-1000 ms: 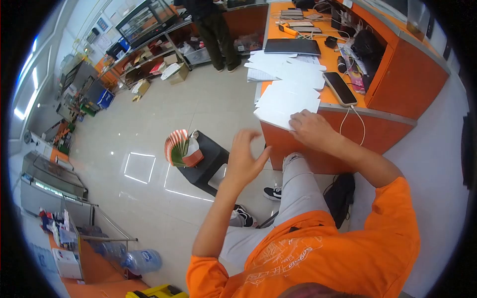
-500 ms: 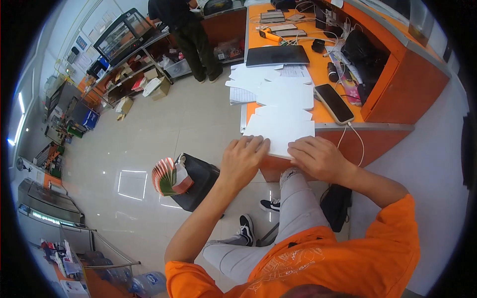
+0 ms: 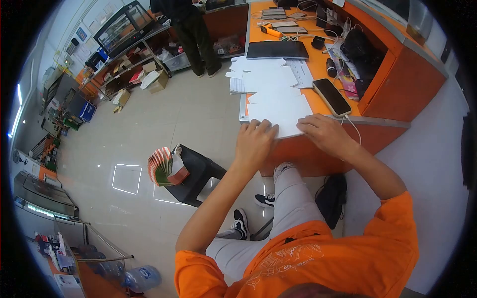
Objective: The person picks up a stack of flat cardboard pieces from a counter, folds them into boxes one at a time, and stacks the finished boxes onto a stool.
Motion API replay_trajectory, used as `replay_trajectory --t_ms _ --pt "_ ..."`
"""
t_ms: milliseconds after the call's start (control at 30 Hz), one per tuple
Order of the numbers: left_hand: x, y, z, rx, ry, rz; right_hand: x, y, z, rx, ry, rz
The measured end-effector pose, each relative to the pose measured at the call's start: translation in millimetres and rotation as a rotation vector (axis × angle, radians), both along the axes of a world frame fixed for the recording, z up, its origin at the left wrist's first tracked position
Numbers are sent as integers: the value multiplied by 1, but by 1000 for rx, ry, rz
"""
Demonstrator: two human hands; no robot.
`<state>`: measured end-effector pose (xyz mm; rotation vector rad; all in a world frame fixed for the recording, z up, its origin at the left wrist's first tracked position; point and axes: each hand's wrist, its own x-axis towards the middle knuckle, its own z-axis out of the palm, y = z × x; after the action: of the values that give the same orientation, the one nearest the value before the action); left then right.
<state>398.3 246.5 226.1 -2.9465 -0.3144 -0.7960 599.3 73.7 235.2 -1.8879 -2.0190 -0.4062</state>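
Observation:
A stack of white paper sheets (image 3: 280, 107) lies at the near edge of the orange counter (image 3: 318, 59). My left hand (image 3: 254, 142) rests on the stack's near left corner, fingers curled over the sheet edge. My right hand (image 3: 324, 135) presses flat on the stack's near right corner, beside a phone (image 3: 331, 97) with a white cable. More white sheets (image 3: 263, 74) are spread farther along the counter.
A dark tablet (image 3: 278, 49), a black bag (image 3: 360, 47) and small devices lie on the counter. A black stool (image 3: 196, 174) holding a fanned stack of coloured cards (image 3: 161, 166) stands to my left. Another person (image 3: 191, 25) stands at the far shelves. A black bag (image 3: 330, 196) lies under the counter.
One second ago my left hand was raised in the air, open; it has come down onto the paper stack's left corner. My right hand has stayed on the stack's right side.

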Motion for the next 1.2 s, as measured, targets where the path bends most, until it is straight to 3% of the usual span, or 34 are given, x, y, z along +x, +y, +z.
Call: replay_trajectory --t_ms 67,233,733,833,967,1200 --pt "10 8 4 -48 -4 -61 10 0 -1 -76 156 -10" --pt "25 22 23 -281 215 -97 21 2 9 -185 219 -55" --pt "36 32 42 -353 359 -151 35 14 21 -312 304 -41" --pt "36 27 39 -218 346 -197 28 11 28 -305 337 -79" --pt "36 20 41 -166 415 -165 29 12 20 -247 240 23" --pt "31 30 27 -98 316 -201 31 11 17 -244 231 9"
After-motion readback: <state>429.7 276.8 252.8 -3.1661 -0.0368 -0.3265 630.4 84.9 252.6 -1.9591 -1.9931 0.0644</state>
